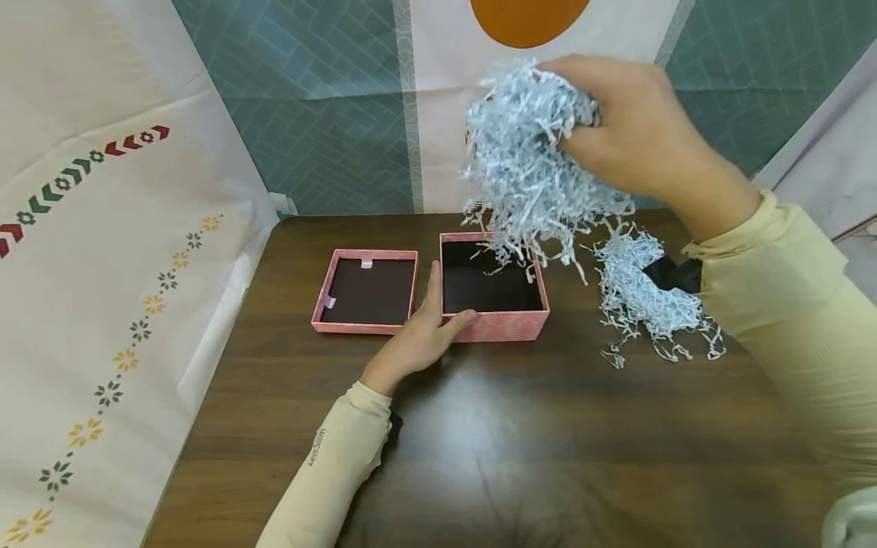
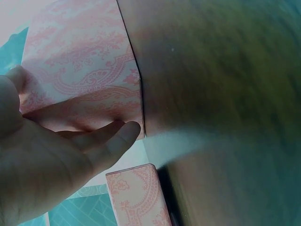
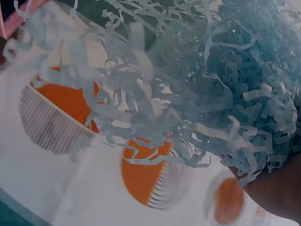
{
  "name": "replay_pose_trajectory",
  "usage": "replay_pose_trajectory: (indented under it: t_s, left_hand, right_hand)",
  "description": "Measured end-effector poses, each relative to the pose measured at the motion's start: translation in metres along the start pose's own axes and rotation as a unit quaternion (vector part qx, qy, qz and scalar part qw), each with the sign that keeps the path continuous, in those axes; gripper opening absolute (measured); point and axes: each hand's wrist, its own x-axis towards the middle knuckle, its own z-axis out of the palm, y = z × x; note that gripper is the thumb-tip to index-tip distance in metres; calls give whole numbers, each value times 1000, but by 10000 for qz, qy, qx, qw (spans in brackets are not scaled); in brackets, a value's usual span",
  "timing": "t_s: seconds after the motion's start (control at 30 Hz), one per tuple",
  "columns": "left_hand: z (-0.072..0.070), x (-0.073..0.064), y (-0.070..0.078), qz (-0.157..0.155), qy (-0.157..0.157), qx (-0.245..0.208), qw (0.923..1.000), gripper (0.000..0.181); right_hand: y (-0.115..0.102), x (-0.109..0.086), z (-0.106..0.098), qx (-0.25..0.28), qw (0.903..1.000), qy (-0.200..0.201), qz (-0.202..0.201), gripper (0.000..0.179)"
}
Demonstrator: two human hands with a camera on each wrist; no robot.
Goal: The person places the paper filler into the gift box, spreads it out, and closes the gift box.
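Observation:
My right hand [image 1: 633,125], raised over the far side of the table, grips a big loose bunch of pale blue shredded paper [image 1: 534,152]. Strands dangle from it across the back of a pink patterned box [image 1: 510,327] in the head view. That box stands without its lid, and its dark inside shows. At the box's front left corner is my left hand [image 1: 419,339], with straight fingers along the left wall and the thumb at the front wall. The left wrist view shows a fingertip [image 2: 128,133] right at the pink wall [image 2: 80,70].
Left of the box lies a shallow pink lid [image 1: 363,329], its dark inside facing up. More shredded paper [image 1: 637,285] lies in a pile at the right, beside a black piece [image 1: 674,274] near my cuff. Patterned cloth [image 1: 329,114] hangs behind the brown table [image 1: 548,426].

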Motion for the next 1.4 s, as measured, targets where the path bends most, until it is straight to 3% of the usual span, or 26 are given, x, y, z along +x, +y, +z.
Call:
replay_pose_trajectory:
  t_s: [0.07, 0.2, 0.43, 0.63, 1.03, 1.23, 1.4]
  left_hand:
    - [1, 1, 1, -14, -41, -18, 10000, 100]
    - [3, 2, 3, -21, -115, -83, 9999, 98]
    - [2, 3, 6, 141, 7, -26, 9999, 98]
    - [3, 4, 6, 232, 11, -45, 9997, 97]
    - [6, 4, 9, 497, 37, -76, 9987, 97]
    - [10, 4, 14, 311, -57, -68, 9995, 96]
    - [3, -1, 14, -39, -198, 113, 9997, 96]
  right_hand:
    - [1, -5, 13, 144, 9990, -408, 123, 55]
    - [7, -12, 38, 381, 9952, -855, 289, 61]
    - [20, -13, 83, 695, 9918, -1018, 326, 56]
    - [20, -12, 109, 911, 9925, -672, 462, 52]
    - [6, 0, 106, 1236, 9892, -43, 788, 53]
    - [22, -32, 107, 1300, 9843, 20, 1191, 54]
    - [34, -65, 131, 1198, 9849, 642, 1077, 49]
